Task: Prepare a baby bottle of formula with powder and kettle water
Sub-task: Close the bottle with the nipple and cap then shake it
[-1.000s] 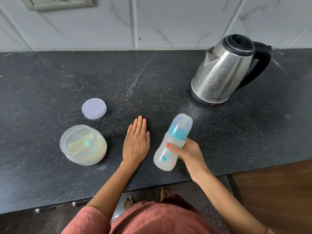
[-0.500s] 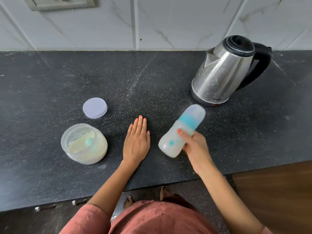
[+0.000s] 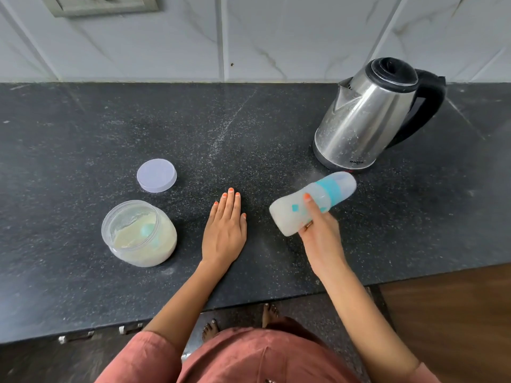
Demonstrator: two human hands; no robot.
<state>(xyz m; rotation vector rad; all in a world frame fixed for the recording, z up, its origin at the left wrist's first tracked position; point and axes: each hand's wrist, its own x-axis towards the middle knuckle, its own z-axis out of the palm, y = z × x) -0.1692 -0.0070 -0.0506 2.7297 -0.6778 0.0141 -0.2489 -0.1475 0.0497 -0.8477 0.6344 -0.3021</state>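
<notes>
My right hand [image 3: 320,233] grips a capped baby bottle [image 3: 287,214] with a teal collar and milky liquid inside, held above the counter and tilted so its cap points right, toward the kettle. The bottle looks motion-blurred. My left hand [image 3: 225,230] lies flat, palm down, on the black counter between the bottle and the powder jar. The clear jar of pale formula powder [image 3: 139,233] stands open at the left with a teal scoop inside. A steel kettle [image 3: 367,120] with a black lid and handle stands at the back right.
The jar's round lilac lid [image 3: 156,175] lies on the counter [image 3: 83,120] behind the jar. A white tiled wall with a switch plate [image 3: 102,4] rises behind. The counter's front edge runs below my arms, with wooden floor at the lower right.
The bottle in my right hand has swung up and to the right, tilting further toward horizontal. My left hand has stayed flat on the counter.
</notes>
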